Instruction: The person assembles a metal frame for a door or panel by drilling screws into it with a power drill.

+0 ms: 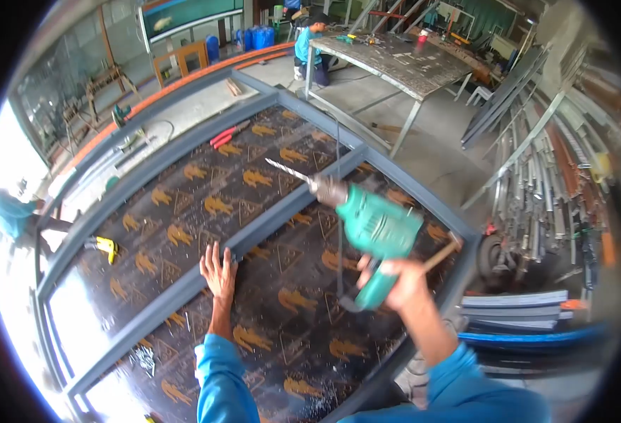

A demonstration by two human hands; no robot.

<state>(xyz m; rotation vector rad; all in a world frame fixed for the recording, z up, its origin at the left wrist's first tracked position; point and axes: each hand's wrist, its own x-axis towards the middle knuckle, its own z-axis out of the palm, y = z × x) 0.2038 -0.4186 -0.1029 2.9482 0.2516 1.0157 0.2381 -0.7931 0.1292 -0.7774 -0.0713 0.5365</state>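
My right hand (403, 283) grips a green power drill (377, 224) by its handle, raised above the dark printed board. A long twist bit (287, 169) sticks out of its chuck toward the upper left. The drill and right hand are somewhat blurred. With fingers spread, my left hand (219, 271) rests on the grey metal bar (264, 224) that crosses the board (247, 180). A wooden stick like a hammer handle (443, 255) shows behind the drill, partly hidden. Small screws (143, 359) lie in a heap on the board at lower left.
Red-handled pliers (224, 137) and a yellow tool (104, 245) lie on the framed board. A co-worker (312, 49) crouches beside a metal table (395, 60); another person (13, 211) is at far left. Metal profiles (543, 183) are stacked at right.
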